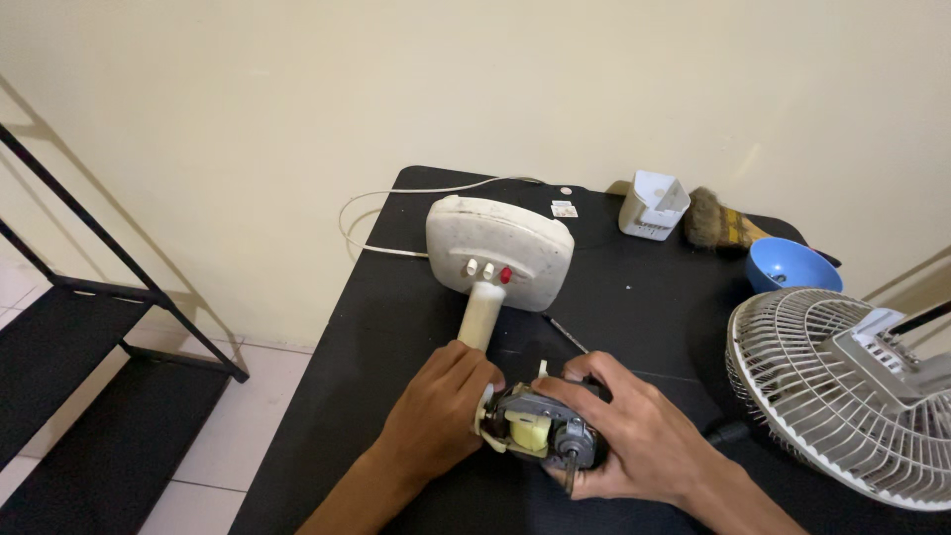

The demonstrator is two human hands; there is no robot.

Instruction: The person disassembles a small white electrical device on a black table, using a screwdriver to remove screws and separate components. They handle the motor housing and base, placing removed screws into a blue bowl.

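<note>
Both hands are closed around the bare fan motor, which lies at about 6 o'clock on the black counter, still joined to the cream neck of the fan base lying toward 12 o'clock from it. The left hand is curled around the rear of the motor where it meets the neck, fingers wrapped and pressed against the housing; the right hand cups the motor from 3 o'clock, thumb and fingers bent around its front end, just above the steel shaft that points toward 6 o'clock. Neither hand is spread; both grip the motor. The base lies with its three buttons, two white and one red, facing up, and its white cord loops off the counter edge at 10 o'clock. A thin screwdriver lies just beside the motor at 1 o'clock. Judging from the grip, the step in hand looks like working on the exposed motor at its mount, holding it steady; any further move would call for one hand to keep the motor braced while the other frees itself. At 3 o'clock rests the white fan guard; behind it at 1 o'clock stand a blue bowl, a brush and a small white plastic housing.
</note>
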